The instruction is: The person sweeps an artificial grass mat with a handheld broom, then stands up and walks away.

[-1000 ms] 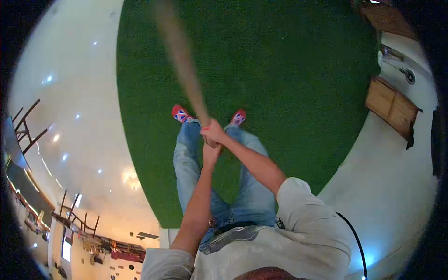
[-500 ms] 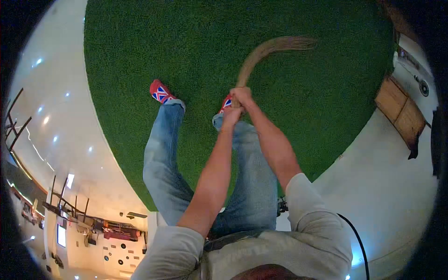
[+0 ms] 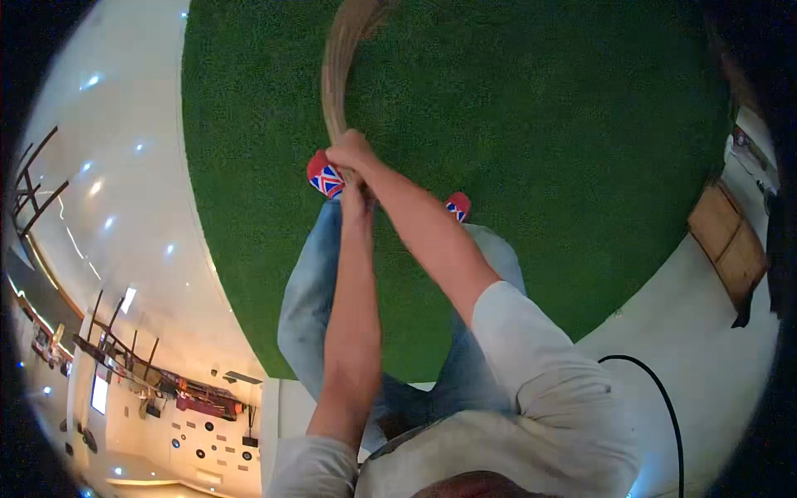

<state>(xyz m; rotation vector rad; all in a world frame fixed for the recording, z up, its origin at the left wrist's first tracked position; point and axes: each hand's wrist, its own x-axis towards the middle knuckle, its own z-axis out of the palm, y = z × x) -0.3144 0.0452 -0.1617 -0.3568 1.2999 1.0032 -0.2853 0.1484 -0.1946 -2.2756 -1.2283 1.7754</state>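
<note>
A long, curved stick broom [image 3: 334,79], made of thin brown fibres, reaches away from me over the green turf. Its far end is smeared by motion near the top edge of the view. My right hand [image 3: 352,151] is wrapped round it in front. Just behind, my left hand [image 3: 355,196] is closed round the near end, partly covered by my right wrist. Both hands are above my left foot, whose red, white and blue sock [image 3: 324,174] shows beside them. The other patterned sock [image 3: 457,206] is further right.
Green artificial turf [image 3: 531,149] lies underfoot, bordered by a pale, shiny floor [image 3: 141,216] on the left. Wooden panels [image 3: 727,241] stand at the right. A black cable [image 3: 656,382] curves at lower right, and dark-legged furniture [image 3: 124,349] is at far left.
Both hands have swung the broom to the left, from over my right foot to over my left. The broom's far end now points up toward the top edge. My feet have shifted too.
</note>
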